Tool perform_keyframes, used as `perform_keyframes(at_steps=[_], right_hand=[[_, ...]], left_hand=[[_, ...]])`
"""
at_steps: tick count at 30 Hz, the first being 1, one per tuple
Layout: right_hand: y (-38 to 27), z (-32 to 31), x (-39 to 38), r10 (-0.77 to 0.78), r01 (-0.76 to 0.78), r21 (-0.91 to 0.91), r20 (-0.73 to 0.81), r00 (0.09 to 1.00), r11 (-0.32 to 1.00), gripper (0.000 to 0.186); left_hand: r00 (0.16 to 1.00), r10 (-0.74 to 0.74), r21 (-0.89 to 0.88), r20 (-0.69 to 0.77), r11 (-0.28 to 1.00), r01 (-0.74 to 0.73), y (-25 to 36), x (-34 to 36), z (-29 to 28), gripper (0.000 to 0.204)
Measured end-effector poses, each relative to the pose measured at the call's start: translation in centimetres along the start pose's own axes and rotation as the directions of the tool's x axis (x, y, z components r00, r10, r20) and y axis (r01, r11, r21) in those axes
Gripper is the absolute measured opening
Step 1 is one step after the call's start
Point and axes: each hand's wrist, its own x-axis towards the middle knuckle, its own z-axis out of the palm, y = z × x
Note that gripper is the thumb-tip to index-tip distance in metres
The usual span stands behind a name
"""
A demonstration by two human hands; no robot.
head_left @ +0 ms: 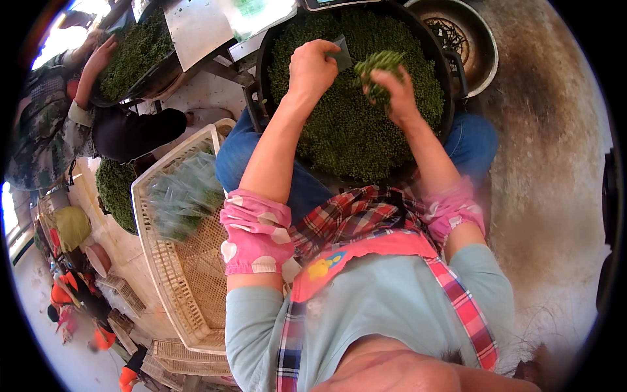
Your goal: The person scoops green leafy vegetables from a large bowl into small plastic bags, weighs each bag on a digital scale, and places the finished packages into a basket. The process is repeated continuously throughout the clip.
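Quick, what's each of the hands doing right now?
Left hand: closed, pinching a piece of clear plastic.
Right hand: closed on a bunch of green sprouts.

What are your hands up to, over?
Left hand pinching clear bag. Right hand gripping green clump above black tub. Other bags in crate, clear of hands.

Left edge: blown-out light, purple fringing
White tabletop (pixel 275 14): bright glare
Right hand (pixel 398 93): slightly motion-blurred
Right-side floor (pixel 548 261): hazy
Picture rim: black, fisheye-bent
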Motion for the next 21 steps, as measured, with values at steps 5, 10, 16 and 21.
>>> perform_keyframes(at_steps=[5, 10, 16, 21], right_hand=[[-4.2, 3.2, 3.2, -0.188, 0.118, 0.362, 0.164, 0.968, 0.925, 0.049], [-2.5, 4.7, 4.4, -0.263, 0.261, -0.235, 0.025, 0.965, 0.936, 0.047], [-2.6, 1.6, 3.7, -0.218, 0.474, -0.852, 0.431, 0.876, 0.224, 0.056], [-5.0, 2.7, 3.5, -0.136, 0.377, -0.852, 0.351, 0.926, 0.364, 0.048]], left_hand=[[0.988, -0.033, 0.038, 0.152, 0.999, 0.028, 0.0, 0.0, 0.4, 0.023], [0.994, -0.026, -0.055, 0.103, 0.998, 0.032, -0.3, 0.2, 0.6, 0.024], [0.991, -0.054, -0.132, 0.120, 0.989, 0.070, -0.2, 0.4, 0.4, 0.031], [0.992, -0.087, -0.130, 0.094, 0.987, 0.099, 0.9, 0.0, -0.5, 0.035]])
